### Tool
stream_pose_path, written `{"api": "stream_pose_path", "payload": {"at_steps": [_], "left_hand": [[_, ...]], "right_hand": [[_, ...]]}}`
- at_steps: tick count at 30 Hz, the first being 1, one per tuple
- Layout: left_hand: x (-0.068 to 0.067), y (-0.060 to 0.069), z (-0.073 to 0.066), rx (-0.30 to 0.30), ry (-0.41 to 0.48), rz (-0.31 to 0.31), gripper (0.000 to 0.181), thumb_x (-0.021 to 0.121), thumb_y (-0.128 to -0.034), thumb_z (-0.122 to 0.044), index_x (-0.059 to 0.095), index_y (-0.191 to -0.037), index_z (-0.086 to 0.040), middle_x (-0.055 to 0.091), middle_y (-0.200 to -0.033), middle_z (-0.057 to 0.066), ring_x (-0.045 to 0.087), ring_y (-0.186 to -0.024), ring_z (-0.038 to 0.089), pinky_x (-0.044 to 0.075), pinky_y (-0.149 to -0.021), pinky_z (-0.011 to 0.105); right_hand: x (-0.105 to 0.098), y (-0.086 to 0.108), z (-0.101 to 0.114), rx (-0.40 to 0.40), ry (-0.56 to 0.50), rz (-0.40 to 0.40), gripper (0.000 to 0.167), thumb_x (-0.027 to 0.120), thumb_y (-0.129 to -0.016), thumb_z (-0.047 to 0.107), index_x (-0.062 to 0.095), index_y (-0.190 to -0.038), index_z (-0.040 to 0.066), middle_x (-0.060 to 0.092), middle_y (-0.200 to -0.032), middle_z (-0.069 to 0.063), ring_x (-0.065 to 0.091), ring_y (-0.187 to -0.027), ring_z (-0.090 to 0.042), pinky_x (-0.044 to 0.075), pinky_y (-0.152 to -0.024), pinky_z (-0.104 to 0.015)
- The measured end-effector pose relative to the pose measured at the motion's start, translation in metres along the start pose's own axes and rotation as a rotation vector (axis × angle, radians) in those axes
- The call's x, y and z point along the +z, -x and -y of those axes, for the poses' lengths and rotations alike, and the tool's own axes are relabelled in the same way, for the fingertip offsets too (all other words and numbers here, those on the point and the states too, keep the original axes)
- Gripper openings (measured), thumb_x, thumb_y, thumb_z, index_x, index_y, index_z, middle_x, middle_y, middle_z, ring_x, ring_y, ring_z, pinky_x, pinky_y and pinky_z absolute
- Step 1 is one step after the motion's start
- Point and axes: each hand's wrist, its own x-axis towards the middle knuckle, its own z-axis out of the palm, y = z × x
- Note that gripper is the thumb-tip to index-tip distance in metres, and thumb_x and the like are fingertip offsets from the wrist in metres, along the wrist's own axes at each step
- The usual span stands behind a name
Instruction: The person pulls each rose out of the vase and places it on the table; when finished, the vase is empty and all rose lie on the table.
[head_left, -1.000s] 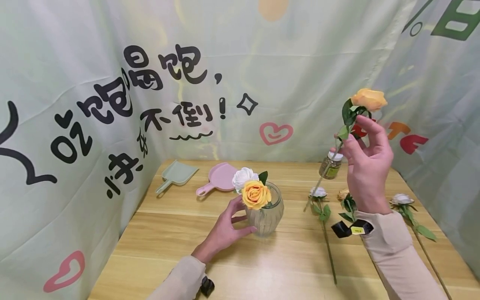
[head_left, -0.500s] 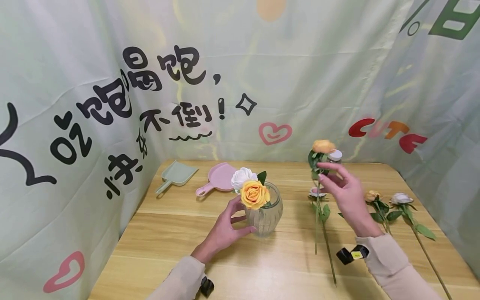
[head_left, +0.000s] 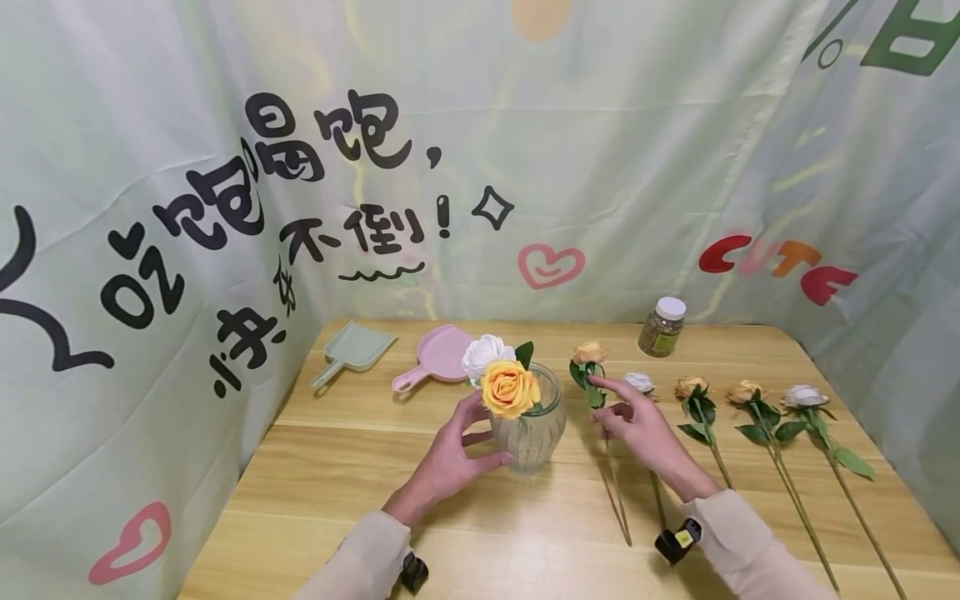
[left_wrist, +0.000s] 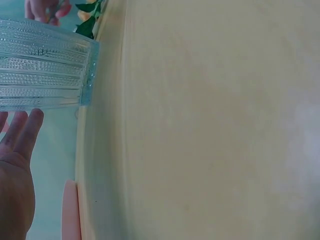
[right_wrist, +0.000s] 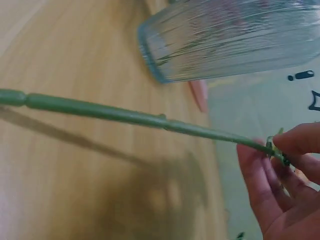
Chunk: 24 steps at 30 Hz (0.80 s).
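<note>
A ribbed clear glass vase [head_left: 528, 437] stands on the table, with a white rose [head_left: 486, 357] and a yellow-orange rose [head_left: 512, 390] leaning over its left rim. My left hand [head_left: 448, 454] holds the vase's left side, thumb in front and fingers toward the back; the left wrist view shows fingertips against the ribbed glass [left_wrist: 42, 65]. Just right of the vase, my right hand [head_left: 643, 429] pinches an orange rose [head_left: 589, 352] below its bloom. Its green stem [right_wrist: 115, 114] hangs down over the table, apart from the vase. Leaves and fingers partly hide the pinch.
Right of the right hand lie a white rose [head_left: 639, 382], two orange roses [head_left: 690, 387] and another white rose [head_left: 806, 396]. Behind them stands a white-lidded jar [head_left: 662, 327]. Green [head_left: 363, 346] and pink [head_left: 444, 354] dustpans lie back left. Printed cloth [head_left: 450, 150] encloses the table.
The right hand has brought the orange rose down and left, from high above the table to beside the vase. Its stem now hangs more upright. The left hand and vase have stayed put.
</note>
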Motion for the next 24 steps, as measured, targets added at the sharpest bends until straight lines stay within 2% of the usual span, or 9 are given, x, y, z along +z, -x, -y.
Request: {"api": "stream_pose_path", "payload": {"at_steps": [3, 6, 8, 14, 15, 19, 20, 22, 24], "left_hand": [[0.000, 0.000, -0.001, -0.003, 0.004, 0.000, 0.097, 0.093, -0.0899, -0.020, 0.034, -0.165, -0.041, 0.052, -0.161, 0.001, 0.053, -0.148, 0.030, 0.057, -0.117, 0.053], [0.001, -0.001, -0.001, 0.002, 0.011, 0.004, 0.097, 0.093, -0.0898, -0.020, 0.035, -0.165, -0.040, 0.051, -0.162, 0.002, 0.053, -0.149, 0.033, 0.057, -0.117, 0.053], [0.001, -0.001, -0.001, 0.006, 0.014, 0.007, 0.097, 0.093, -0.0897, -0.020, 0.035, -0.164, -0.040, 0.051, -0.162, 0.002, 0.052, -0.149, 0.034, 0.057, -0.117, 0.053], [0.000, -0.001, -0.001, 0.005, 0.011, 0.005, 0.097, 0.093, -0.0896, -0.020, 0.035, -0.165, -0.041, 0.051, -0.163, 0.000, 0.053, -0.148, 0.029, 0.057, -0.117, 0.051], [0.000, -0.001, -0.001, 0.004, 0.010, 0.004, 0.097, 0.093, -0.0896, -0.020, 0.035, -0.164, -0.042, 0.051, -0.163, 0.000, 0.053, -0.148, 0.029, 0.057, -0.117, 0.050], [-0.001, -0.001, -0.002, 0.007, 0.009, 0.006, 0.097, 0.093, -0.0900, -0.020, 0.034, -0.164, -0.042, 0.051, -0.163, 0.000, 0.053, -0.148, 0.029, 0.058, -0.117, 0.050], [-0.001, -0.001, -0.002, 0.009, 0.010, 0.008, 0.097, 0.093, -0.0901, -0.020, 0.034, -0.164, -0.042, 0.051, -0.163, 0.001, 0.053, -0.148, 0.030, 0.058, -0.117, 0.050], [-0.001, 0.000, -0.002, 0.013, 0.012, 0.010, 0.097, 0.093, -0.0904, -0.021, 0.034, -0.165, -0.042, 0.050, -0.163, 0.002, 0.053, -0.149, 0.031, 0.058, -0.116, 0.050], [-0.001, 0.000, -0.002, 0.020, 0.012, 0.011, 0.097, 0.092, -0.0908, -0.022, 0.033, -0.165, -0.041, 0.050, -0.163, 0.002, 0.053, -0.148, 0.032, 0.058, -0.116, 0.051]], "right_hand": [[0.008, -0.002, -0.008, 0.032, 0.063, 0.000, 0.059, 0.060, -0.109, 0.002, 0.043, -0.165, 0.006, 0.060, -0.137, -0.034, 0.075, -0.085, -0.031, 0.068, -0.071, -0.034], [0.016, -0.001, -0.015, 0.066, 0.133, -0.002, 0.059, 0.062, -0.108, 0.004, 0.045, -0.164, 0.006, 0.055, -0.147, -0.032, 0.074, -0.092, -0.027, 0.066, -0.069, -0.030], [0.019, -0.001, -0.019, 0.086, 0.174, 0.000, 0.059, 0.063, -0.108, 0.004, 0.045, -0.164, 0.006, 0.056, -0.144, -0.031, 0.071, -0.088, -0.024, 0.063, -0.065, -0.028], [0.024, -0.001, -0.024, 0.105, 0.298, -0.013, 0.057, 0.063, -0.109, 0.005, 0.048, -0.163, 0.006, 0.061, -0.109, -0.017, 0.054, -0.062, -0.015, 0.045, -0.050, -0.026], [0.024, -0.001, -0.024, 0.106, 0.311, -0.013, 0.056, 0.062, -0.109, 0.005, 0.048, -0.163, 0.006, 0.060, -0.106, -0.016, 0.052, -0.061, -0.014, 0.044, -0.050, -0.026], [0.024, -0.001, -0.023, 0.112, 0.333, -0.006, 0.055, 0.059, -0.109, 0.004, 0.049, -0.163, 0.007, 0.064, -0.122, -0.020, 0.049, -0.060, -0.014, 0.042, -0.049, -0.026], [0.025, -0.001, -0.023, 0.118, 0.340, -0.003, 0.055, 0.059, -0.108, 0.003, 0.050, -0.163, 0.008, 0.064, -0.120, -0.019, 0.049, -0.060, -0.013, 0.042, -0.050, -0.026], [0.025, -0.001, -0.022, 0.129, 0.344, 0.005, 0.055, 0.059, -0.108, 0.003, 0.050, -0.163, 0.008, 0.066, -0.112, -0.017, 0.048, -0.060, -0.014, 0.041, -0.050, -0.026], [0.025, -0.002, -0.022, 0.142, 0.341, 0.012, 0.056, 0.060, -0.108, 0.004, 0.050, -0.163, 0.008, 0.064, -0.094, -0.011, 0.049, -0.060, -0.014, 0.042, -0.050, -0.026]]}}
